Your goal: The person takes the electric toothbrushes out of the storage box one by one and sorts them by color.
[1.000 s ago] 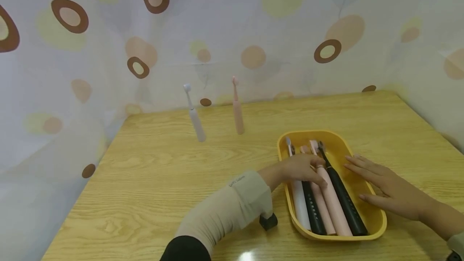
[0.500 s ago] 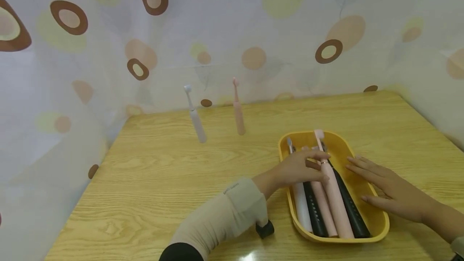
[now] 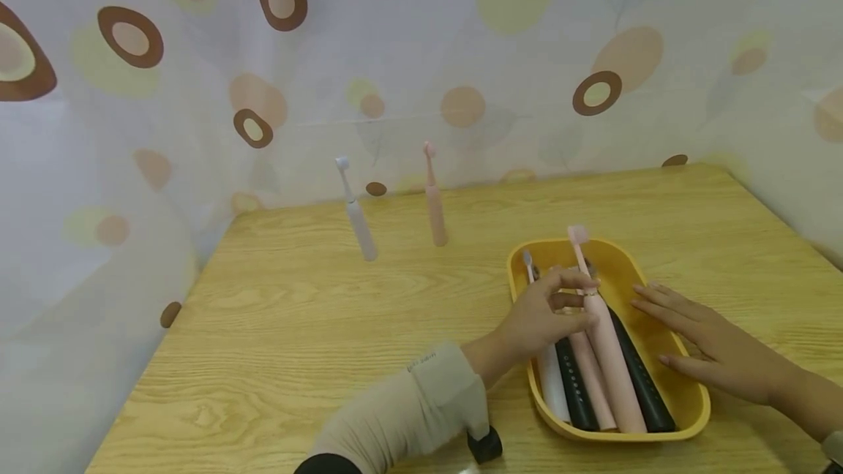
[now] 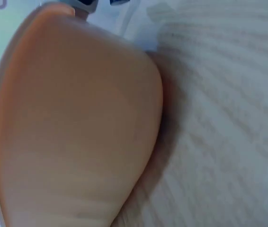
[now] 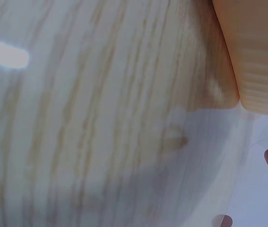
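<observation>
My left hand (image 3: 533, 320) pinches a pink electric toothbrush (image 3: 615, 364) at its neck between thumb and fingers. The brush head is tipped up above the far rim of the yellow tray (image 3: 688, 404), while the handle's lower end stays low inside. Beside it in the tray lie a black toothbrush (image 3: 648, 390) on the right, and a slimmer pink one (image 3: 590, 375), another black one (image 3: 574, 386) and a white one (image 3: 552, 386) on the left. My right hand (image 3: 724, 350) lies with fingers extended over the tray's right rim. The left wrist view mostly shows the tray's outer wall (image 4: 77, 118).
Farther back on the wood-grain table (image 3: 283, 357), a white toothbrush (image 3: 361, 229) and a pink toothbrush (image 3: 435, 214) stand upright, apart from each other. Behind the table hangs a patterned cloth (image 3: 408, 42). In the right wrist view, the tray's wall (image 5: 262, 56) rises from the tabletop.
My left hand has lifted the pink toothbrush's head end out from among the others, above the tray's far rim. The right hand has stayed at the rim.
</observation>
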Demonstrator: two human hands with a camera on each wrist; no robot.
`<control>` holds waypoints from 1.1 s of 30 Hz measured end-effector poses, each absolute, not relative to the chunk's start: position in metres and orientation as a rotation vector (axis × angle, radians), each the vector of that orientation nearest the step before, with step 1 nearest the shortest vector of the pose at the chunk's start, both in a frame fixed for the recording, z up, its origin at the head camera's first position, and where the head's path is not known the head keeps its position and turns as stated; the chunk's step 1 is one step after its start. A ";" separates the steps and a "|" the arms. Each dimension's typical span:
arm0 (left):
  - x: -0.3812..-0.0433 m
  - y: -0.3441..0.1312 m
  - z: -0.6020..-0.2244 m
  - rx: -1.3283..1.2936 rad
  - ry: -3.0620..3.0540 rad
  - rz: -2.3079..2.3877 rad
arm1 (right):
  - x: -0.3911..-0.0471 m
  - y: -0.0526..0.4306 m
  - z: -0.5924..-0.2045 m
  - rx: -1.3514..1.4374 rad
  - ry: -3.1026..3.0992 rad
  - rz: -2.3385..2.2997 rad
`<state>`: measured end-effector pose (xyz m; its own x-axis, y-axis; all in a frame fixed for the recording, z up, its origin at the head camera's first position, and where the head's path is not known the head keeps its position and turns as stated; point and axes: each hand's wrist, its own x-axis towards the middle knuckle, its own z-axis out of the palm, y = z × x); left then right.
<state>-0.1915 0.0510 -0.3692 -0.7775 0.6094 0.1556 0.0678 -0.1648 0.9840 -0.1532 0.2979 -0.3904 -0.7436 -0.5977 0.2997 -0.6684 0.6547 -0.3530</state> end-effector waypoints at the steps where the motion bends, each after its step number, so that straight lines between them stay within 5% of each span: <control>1: -0.190 0.052 -0.371 0.771 1.715 2.040 | -0.153 0.298 -0.391 1.047 -2.710 0.676; 12: -0.185 0.056 -0.374 0.643 1.462 2.239 | -0.154 0.296 -0.393 1.041 -2.706 0.677; 33: -0.181 0.052 -0.359 0.765 1.586 1.841 | -0.154 0.297 -0.396 1.014 -2.727 0.754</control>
